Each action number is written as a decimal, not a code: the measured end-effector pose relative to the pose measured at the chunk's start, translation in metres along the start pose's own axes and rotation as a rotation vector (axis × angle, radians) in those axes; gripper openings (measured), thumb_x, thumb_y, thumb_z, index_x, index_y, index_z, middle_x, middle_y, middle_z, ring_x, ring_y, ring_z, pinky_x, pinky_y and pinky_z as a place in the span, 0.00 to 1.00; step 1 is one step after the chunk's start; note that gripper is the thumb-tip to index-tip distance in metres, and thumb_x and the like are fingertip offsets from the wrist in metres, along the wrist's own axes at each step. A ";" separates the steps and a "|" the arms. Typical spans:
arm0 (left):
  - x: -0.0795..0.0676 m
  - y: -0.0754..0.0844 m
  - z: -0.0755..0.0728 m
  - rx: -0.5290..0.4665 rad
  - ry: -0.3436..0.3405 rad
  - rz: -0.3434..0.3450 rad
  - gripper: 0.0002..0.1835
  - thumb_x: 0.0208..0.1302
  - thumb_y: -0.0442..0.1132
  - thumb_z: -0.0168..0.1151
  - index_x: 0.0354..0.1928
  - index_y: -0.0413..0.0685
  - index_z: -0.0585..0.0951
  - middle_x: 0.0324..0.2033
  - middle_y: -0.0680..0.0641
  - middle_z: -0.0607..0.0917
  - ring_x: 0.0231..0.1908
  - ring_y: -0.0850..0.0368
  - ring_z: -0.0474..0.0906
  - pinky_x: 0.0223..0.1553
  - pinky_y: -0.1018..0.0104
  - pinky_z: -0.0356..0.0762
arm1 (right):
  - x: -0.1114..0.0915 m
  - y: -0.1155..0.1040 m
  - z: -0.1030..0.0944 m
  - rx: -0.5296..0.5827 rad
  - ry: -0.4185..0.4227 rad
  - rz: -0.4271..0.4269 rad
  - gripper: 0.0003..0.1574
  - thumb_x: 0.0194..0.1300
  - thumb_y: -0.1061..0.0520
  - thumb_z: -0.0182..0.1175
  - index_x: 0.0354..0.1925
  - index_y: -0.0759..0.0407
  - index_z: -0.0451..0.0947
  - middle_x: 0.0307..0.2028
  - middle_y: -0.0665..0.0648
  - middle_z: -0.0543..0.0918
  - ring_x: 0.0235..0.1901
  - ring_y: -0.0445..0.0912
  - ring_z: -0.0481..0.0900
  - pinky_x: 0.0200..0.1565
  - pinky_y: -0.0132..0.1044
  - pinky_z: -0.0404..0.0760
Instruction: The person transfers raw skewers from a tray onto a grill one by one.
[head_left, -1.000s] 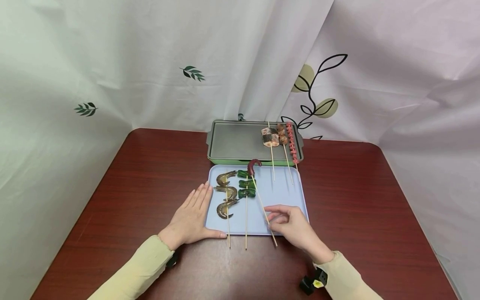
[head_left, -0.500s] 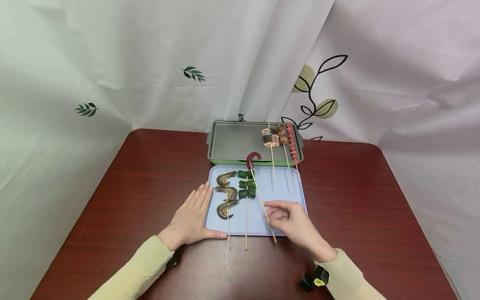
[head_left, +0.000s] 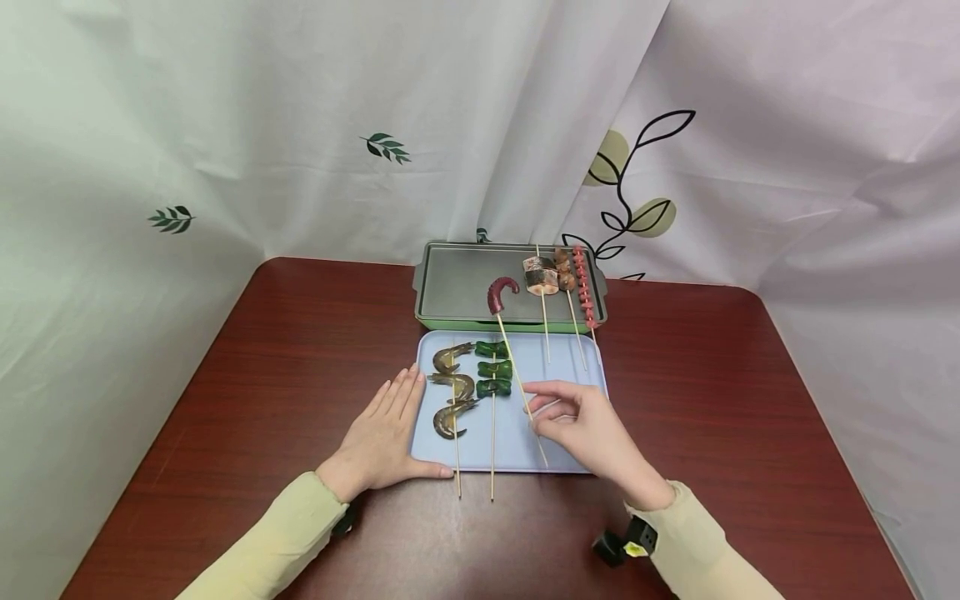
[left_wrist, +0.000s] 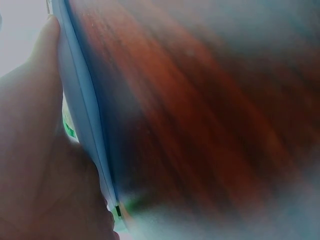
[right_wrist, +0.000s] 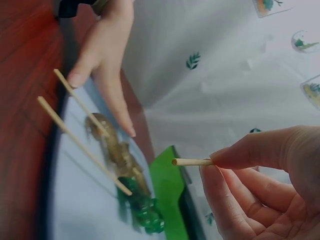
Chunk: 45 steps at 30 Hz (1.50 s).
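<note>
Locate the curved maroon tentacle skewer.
Head view: the right hand pinches the tentacle skewer, its curl seen against the grey rectangular griddle, left of the dark-banded fish.

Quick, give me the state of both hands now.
Left hand: open, straight fingers touching the tray.
Right hand: closed, pinching the dark-red skewer.

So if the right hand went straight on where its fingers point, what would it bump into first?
Besides the thin wooden stick it holds, the right hand would probably meet the shiny dark-green skewered pieces, unless it's high enough to pass over.
</note>
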<state>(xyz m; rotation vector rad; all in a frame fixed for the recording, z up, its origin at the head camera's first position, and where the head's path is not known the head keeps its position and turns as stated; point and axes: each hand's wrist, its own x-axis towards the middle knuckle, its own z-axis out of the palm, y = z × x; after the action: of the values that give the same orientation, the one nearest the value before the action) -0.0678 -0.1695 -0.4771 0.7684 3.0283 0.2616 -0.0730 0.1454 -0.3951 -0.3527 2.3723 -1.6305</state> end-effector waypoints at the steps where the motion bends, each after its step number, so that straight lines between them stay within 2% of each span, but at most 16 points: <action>1: 0.000 0.000 0.000 -0.005 0.005 0.003 0.76 0.45 0.89 0.50 0.77 0.28 0.53 0.77 0.31 0.53 0.77 0.39 0.47 0.74 0.47 0.48 | 0.001 -0.002 -0.001 0.002 0.001 -0.001 0.28 0.58 0.72 0.64 0.58 0.64 0.83 0.41 0.60 0.87 0.36 0.46 0.87 0.38 0.35 0.83; 8: 0.000 -0.001 0.001 -0.002 0.015 0.007 0.76 0.46 0.89 0.50 0.77 0.28 0.54 0.77 0.31 0.53 0.77 0.39 0.47 0.74 0.47 0.48 | 0.011 -0.017 -0.009 -0.015 0.035 -0.054 0.28 0.58 0.71 0.65 0.58 0.60 0.83 0.40 0.56 0.87 0.36 0.46 0.88 0.35 0.35 0.83; 13: 0.001 -0.001 0.003 0.003 -0.005 -0.004 0.76 0.46 0.89 0.49 0.77 0.29 0.52 0.77 0.32 0.51 0.77 0.40 0.45 0.75 0.48 0.46 | 0.022 -0.025 -0.018 -0.037 0.071 -0.076 0.29 0.58 0.70 0.64 0.59 0.57 0.84 0.40 0.55 0.87 0.36 0.46 0.88 0.35 0.37 0.83; 17: 0.001 -0.001 0.002 0.011 -0.026 -0.013 0.76 0.46 0.90 0.47 0.78 0.30 0.50 0.78 0.33 0.49 0.78 0.43 0.42 0.75 0.50 0.43 | 0.035 -0.030 -0.025 -0.038 0.096 -0.086 0.29 0.58 0.70 0.65 0.59 0.57 0.84 0.41 0.58 0.87 0.37 0.46 0.88 0.37 0.38 0.84; 23: 0.001 -0.001 0.003 0.015 -0.022 -0.012 0.76 0.46 0.90 0.47 0.78 0.30 0.50 0.78 0.33 0.50 0.78 0.43 0.43 0.75 0.50 0.43 | 0.058 -0.034 -0.033 -0.015 0.140 -0.084 0.29 0.58 0.70 0.65 0.59 0.57 0.84 0.41 0.59 0.87 0.36 0.47 0.88 0.40 0.36 0.82; 32: 0.001 -0.001 0.002 0.012 0.002 0.001 0.75 0.46 0.89 0.49 0.77 0.29 0.53 0.77 0.31 0.52 0.77 0.39 0.47 0.74 0.48 0.47 | 0.091 -0.032 -0.040 0.020 0.149 -0.003 0.31 0.58 0.71 0.64 0.61 0.60 0.82 0.45 0.67 0.86 0.37 0.47 0.88 0.40 0.35 0.83; 37: 0.000 0.001 -0.002 0.003 -0.004 0.002 0.75 0.46 0.88 0.53 0.77 0.28 0.54 0.77 0.31 0.53 0.76 0.39 0.48 0.74 0.47 0.49 | 0.107 -0.023 -0.039 0.024 0.135 0.056 0.31 0.60 0.71 0.63 0.63 0.64 0.79 0.46 0.67 0.86 0.39 0.49 0.88 0.39 0.35 0.84; 41: 0.000 0.002 -0.004 0.017 -0.021 -0.004 0.75 0.46 0.87 0.55 0.77 0.28 0.53 0.77 0.31 0.53 0.77 0.39 0.47 0.74 0.48 0.49 | 0.117 -0.015 -0.036 0.021 0.114 0.090 0.30 0.61 0.71 0.62 0.63 0.66 0.79 0.45 0.66 0.86 0.49 0.49 0.85 0.42 0.38 0.86; 45: 0.001 0.003 -0.006 0.021 -0.030 -0.008 0.75 0.46 0.87 0.54 0.77 0.28 0.53 0.77 0.32 0.52 0.77 0.40 0.47 0.74 0.48 0.48 | 0.124 -0.010 -0.032 0.018 0.090 0.134 0.29 0.62 0.70 0.62 0.63 0.65 0.79 0.43 0.64 0.87 0.48 0.49 0.84 0.45 0.40 0.86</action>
<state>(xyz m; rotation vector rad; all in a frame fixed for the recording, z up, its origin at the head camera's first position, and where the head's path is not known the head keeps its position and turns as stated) -0.0674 -0.1677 -0.4709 0.7538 3.0104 0.2166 -0.1998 0.1293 -0.3823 -0.1163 2.3878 -1.6372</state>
